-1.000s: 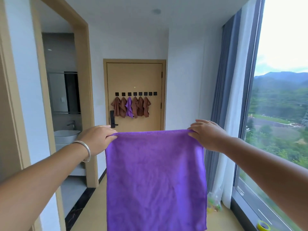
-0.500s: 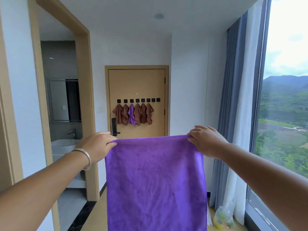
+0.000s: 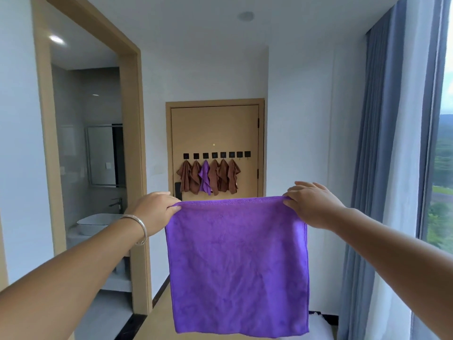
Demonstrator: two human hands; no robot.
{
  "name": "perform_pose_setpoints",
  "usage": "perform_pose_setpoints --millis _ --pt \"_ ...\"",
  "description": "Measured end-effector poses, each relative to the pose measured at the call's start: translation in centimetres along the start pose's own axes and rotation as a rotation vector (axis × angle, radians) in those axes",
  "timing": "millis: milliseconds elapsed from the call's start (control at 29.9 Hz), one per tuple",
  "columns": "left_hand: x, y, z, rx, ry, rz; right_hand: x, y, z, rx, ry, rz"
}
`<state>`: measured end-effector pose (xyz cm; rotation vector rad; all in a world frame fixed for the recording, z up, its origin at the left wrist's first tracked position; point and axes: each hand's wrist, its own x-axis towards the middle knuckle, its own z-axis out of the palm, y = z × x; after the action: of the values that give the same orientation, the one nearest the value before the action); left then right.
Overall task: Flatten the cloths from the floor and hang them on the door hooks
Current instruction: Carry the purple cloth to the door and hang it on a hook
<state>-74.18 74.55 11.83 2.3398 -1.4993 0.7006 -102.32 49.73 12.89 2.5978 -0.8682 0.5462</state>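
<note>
Left hand pinches the top left corner of a purple cloth; right hand pinches the top right corner, fingers curled over the hem. Both arms are stretched forward. The cloth hangs flat and square between the hands, top edge near level, lower edge free in the air. A silver bangle sits on the left wrist.

No brand, label or writing can be read on the cloth or anywhere in the room.

Far wall: a tan door in a matching frame. A row of eight small black hooks runs across it at mid height. The six hooks on the left each carry a bunched cloth: five brown cloths and one small purple cloth, third from the left. The two hooks at the right end are bare. A dark door handle shows at the door's left edge, partly hidden behind the left hand.

Left: an open doorway with a tan frame leads to a bathroom with a white basin, a tap and a mirror. Right: blue-grey curtains and a sheer white one beside a tall window, green hills outside. Walls and ceiling are white; the strip of floor below the cloth is pale tan.
</note>
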Motion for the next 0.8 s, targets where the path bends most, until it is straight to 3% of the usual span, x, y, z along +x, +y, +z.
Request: perform_pose_setpoints --millis 335,803 --pt "9.8 -2.4 6.8 0.056 -0.021 -0.023 10.1 2.6 6.9 -0.020 -0.029 0.002" --pt "29.7 -15.9 21.2 -0.048 0.064 0.021 30.4 1.8 17.1 -0.026 -0.039 0.052"
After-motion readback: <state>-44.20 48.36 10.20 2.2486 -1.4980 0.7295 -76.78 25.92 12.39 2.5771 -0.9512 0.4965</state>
